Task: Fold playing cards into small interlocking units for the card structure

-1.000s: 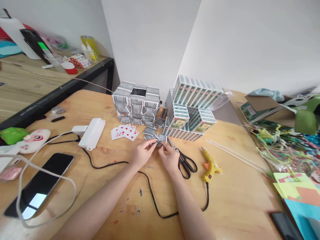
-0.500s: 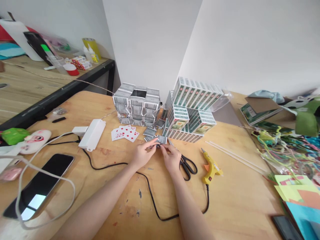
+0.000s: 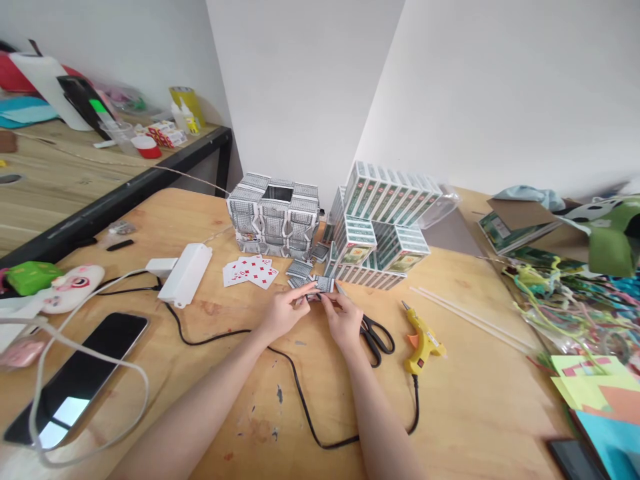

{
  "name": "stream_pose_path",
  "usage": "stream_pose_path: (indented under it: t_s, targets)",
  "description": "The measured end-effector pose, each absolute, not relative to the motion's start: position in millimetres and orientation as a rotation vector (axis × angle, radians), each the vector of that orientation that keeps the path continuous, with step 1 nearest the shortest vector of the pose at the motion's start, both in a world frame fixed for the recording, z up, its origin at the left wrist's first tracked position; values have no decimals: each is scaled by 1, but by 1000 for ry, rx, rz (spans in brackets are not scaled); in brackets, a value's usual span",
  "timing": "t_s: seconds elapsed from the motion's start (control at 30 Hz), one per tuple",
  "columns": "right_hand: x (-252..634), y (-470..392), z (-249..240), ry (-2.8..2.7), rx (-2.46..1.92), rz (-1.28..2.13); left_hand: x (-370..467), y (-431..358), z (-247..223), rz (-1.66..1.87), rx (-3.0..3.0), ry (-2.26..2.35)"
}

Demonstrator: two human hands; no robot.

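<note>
At the middle of the table, my left hand (image 3: 281, 315) and my right hand (image 3: 344, 320) are closed in pinches, fingertips almost meeting. Between them is a small playing card (image 3: 314, 297), seemingly folded and mostly covered by the fingers. Just beyond the fingertips lie grey-backed cards (image 3: 300, 269), some in small pieces or folded. Face-up diamond cards (image 3: 250, 271) are spread to the left. Behind stands a box-like structure of folded cards (image 3: 274, 217) with an opening on top. Black-handled scissors (image 3: 376, 337) lie beside my right hand, their blades partly hidden by it.
A yellow glue gun (image 3: 423, 341) lies at right, its black cord running under my forearms. Stacked card boxes (image 3: 380, 230) stand behind. Clear glue sticks (image 3: 470, 319) lie farther right. A white power strip (image 3: 186, 275) and a phone (image 3: 93, 373) are at left.
My left fingers have shifted slightly left and down, so the pinches are a little farther apart with the card between them. The whole view has tilted slightly upward.
</note>
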State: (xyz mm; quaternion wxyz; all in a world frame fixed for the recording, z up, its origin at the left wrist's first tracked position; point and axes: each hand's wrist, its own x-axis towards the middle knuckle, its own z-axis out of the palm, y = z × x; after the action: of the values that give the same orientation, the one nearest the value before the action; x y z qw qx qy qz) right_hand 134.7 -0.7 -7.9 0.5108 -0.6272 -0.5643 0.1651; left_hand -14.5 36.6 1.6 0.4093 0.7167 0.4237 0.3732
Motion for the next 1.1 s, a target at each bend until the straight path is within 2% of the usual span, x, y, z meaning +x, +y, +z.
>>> stream_pose_path:
  t_s: [0.7, 0.87, 1.0, 1.1]
  targets:
    - [132, 1, -14, -1296, -1504, 469, -15, 45, -4, 998, 1740, 1065]
    - [134, -2, -16, -1208, -1448, 717, -19, 47, -2, 1031, 1511, 960]
    - [138, -2, -16, -998, -1400, 896, -19, 50, 0, 1158, 1393, 1056]
    - [139, -3, -14, -919, -1316, 1001, -17, 51, -3, 1064, 1375, 1004]
